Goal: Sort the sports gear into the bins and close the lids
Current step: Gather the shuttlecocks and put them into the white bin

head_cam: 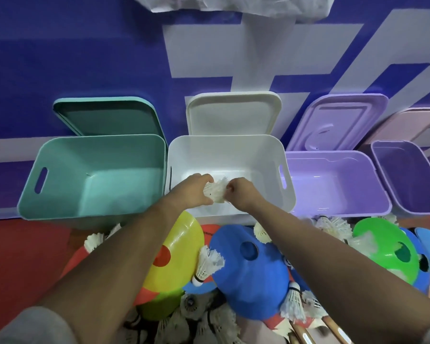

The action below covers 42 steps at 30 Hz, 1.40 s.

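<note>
Shuttlecocks [217, 194] being gripped by left hand [194, 192], right hand [243, 194] over white bin [224, 140].
It is being flanked by teal bin [97, 150], purple bin [333, 157].

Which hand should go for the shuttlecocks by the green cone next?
Likely the right hand: the shuttlecocks beside the green cone lie on its side; the left hand would cross over.

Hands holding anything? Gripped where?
Yes: a bunch of white shuttlecocks, above the white bin. The left hand wraps its left side, and the right hand pinches its right side, at the feathers.
</note>
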Each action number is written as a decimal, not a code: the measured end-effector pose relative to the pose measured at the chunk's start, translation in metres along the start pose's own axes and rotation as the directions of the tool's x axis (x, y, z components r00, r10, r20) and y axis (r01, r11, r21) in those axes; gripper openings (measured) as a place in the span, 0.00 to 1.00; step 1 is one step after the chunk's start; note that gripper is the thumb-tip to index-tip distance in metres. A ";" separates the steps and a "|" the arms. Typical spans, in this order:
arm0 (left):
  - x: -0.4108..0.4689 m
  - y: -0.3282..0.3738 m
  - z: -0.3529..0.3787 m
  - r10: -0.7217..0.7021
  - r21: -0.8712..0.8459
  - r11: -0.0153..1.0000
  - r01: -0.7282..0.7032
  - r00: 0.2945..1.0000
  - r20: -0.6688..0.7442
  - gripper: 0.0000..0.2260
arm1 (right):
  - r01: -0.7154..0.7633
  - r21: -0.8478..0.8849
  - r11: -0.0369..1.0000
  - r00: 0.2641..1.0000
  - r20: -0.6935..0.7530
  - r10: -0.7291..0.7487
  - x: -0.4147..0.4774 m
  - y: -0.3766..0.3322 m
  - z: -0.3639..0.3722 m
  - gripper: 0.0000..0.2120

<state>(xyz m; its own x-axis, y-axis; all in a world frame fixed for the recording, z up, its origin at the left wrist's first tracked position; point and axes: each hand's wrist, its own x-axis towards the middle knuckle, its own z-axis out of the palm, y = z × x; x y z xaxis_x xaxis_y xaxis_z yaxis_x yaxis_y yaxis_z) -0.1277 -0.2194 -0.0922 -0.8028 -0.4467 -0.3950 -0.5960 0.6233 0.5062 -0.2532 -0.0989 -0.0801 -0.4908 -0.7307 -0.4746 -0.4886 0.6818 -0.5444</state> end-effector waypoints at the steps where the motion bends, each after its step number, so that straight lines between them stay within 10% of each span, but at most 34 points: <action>1: -0.002 -0.001 0.002 -0.015 -0.006 1.000 0.015 1.000 0.011 0.27 | -0.010 -0.012 1.000 1.000 0.002 0.010 -0.001 0.002 0.001 0.12; 11: -0.120 0.017 0.002 0.155 -0.141 0.968 -0.207 0.938 -0.309 0.04 | 0.270 0.038 0.962 0.933 -0.259 -0.251 -0.097 0.026 -0.021 0.09; 15: -0.159 0.022 0.028 0.179 -0.180 0.956 -0.232 0.946 -0.272 0.10 | 0.340 -0.027 0.940 0.908 -0.253 -0.335 -0.135 0.045 -0.010 0.08; 19: -0.169 0.021 0.058 0.149 0.112 0.984 -0.138 0.984 -0.094 0.30 | 0.314 -0.158 0.936 0.891 -0.292 -0.348 -0.159 0.069 0.006 0.09; 24: -0.166 0.022 0.082 0.196 0.353 0.928 -0.117 0.960 -0.199 0.15 | 0.322 -0.272 0.907 0.867 -0.301 -0.398 -0.176 0.095 0.013 0.08; 30: -0.166 0.048 0.072 0.130 -0.135 0.972 -0.192 0.920 -0.371 0.01 | 0.302 -0.344 0.889 0.744 -0.498 -0.445 -0.194 0.118 -0.010 0.08; 36: -0.161 0.094 0.069 0.032 -0.533 0.825 -0.188 0.957 -0.289 0.08 | 0.119 -0.522 0.844 0.850 -0.387 -0.359 -0.188 0.152 -0.005 0.11; 42: -0.148 0.123 0.086 -0.013 -0.705 0.697 -0.132 0.980 -0.197 0.20 | 0.138 -0.423 0.896 0.797 -0.489 -0.354 -0.185 0.147 -0.017 0.03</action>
<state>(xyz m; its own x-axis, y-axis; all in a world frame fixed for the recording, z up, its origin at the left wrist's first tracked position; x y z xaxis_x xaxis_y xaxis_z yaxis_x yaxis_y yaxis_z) -0.0805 -0.0212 -0.0371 -0.7832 -0.5724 -0.2428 -0.3234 0.0416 0.9453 -0.2461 0.1373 -0.0604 -0.5715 -0.8063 0.1527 -0.8102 0.5249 -0.2607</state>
